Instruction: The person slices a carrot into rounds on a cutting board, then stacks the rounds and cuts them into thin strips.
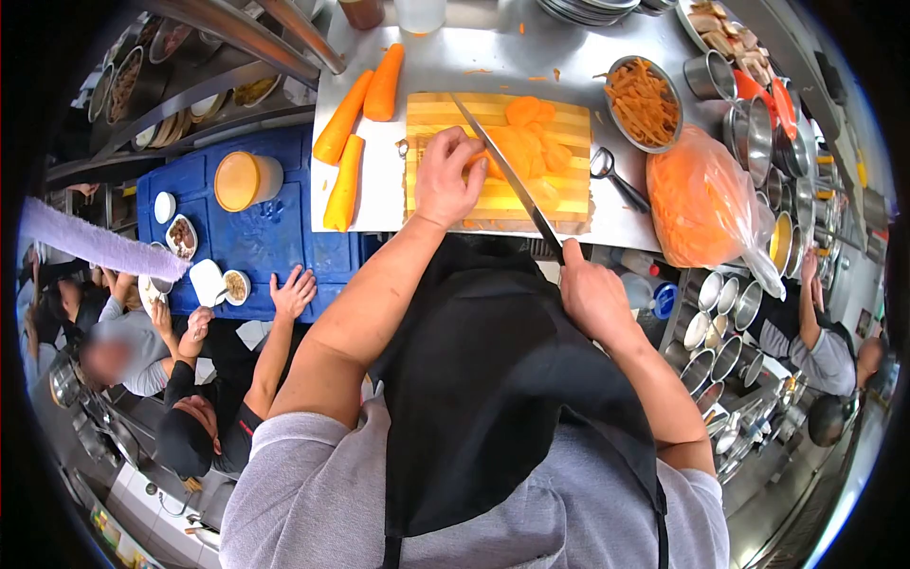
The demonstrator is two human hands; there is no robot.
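Observation:
On the striped wooden board (pixel 436 112) lie sliced orange carrot pieces (pixel 540 142). My right hand (pixel 592 294) is wrapped round the handle of a long knife (pixel 507 171), whose blade slants up and left across the board. The fingers of my left hand (pixel 450 178) are curled together at the board's left part, beside the blade, over a carrot piece that they mostly hide. Three whole peeled carrots (pixel 343 185) rest on the steel table left of the board. A black-handled peeler (pixel 621 180) lies to the board's right.
Right of the board are a metal bowl of carrot peelings (pixel 645 104) and a plastic bag of orange pieces (pixel 697 199). Left stands a blue container (pixel 313 251) bearing a lidded tub (pixel 237 180). Co-workers (pixel 194 427) are at lower left, another person (pixel 825 356) at far right.

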